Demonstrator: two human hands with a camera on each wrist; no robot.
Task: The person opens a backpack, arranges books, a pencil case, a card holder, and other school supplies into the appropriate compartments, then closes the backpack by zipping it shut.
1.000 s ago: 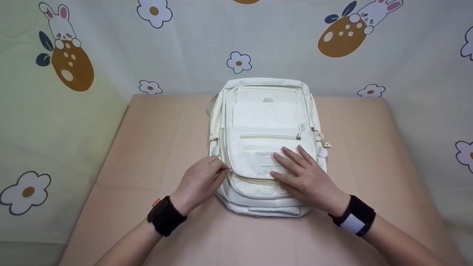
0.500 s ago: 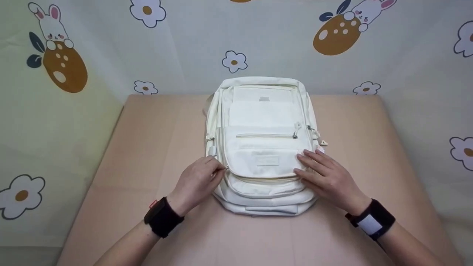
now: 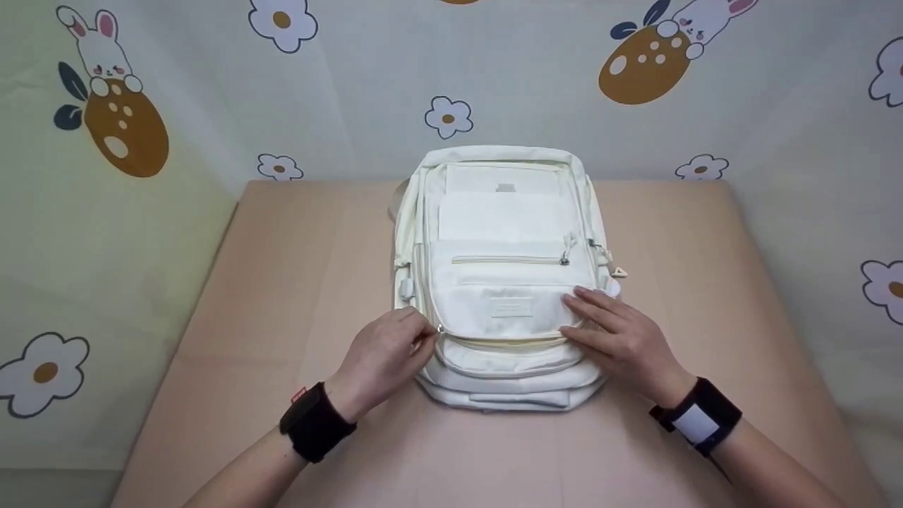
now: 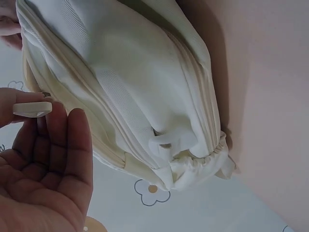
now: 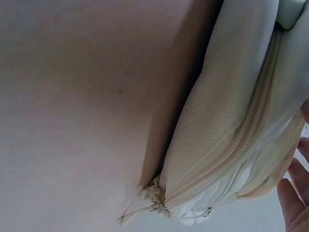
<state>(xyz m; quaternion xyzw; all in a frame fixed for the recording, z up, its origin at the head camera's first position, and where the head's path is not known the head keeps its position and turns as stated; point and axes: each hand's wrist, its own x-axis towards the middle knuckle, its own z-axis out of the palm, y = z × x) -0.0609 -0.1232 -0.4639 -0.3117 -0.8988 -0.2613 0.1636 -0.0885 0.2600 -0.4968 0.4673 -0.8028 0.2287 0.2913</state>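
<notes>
A cream backpack lies front side up on the table, its front pocket's curved zipper partly parted along the lower edge. My left hand is at the pocket's lower left corner. Seen in the left wrist view, its thumb and fingers pinch a pale zipper pull, while the other fingers are bent loosely. My right hand rests on the pocket's lower right edge with its fingers extended. In the right wrist view only fingertips show at the right edge, against the bag's side.
The backpack stands on a beige-pink tabletop with a printed curtain behind it and at both sides. A second, horizontal zipper crosses the bag's front. A small loop tag sticks out on its right side.
My right hand has slid right, from the middle of the pocket to its right edge. The left hand, with the zipper pull, has shifted slightly down and round the pocket's corner.
</notes>
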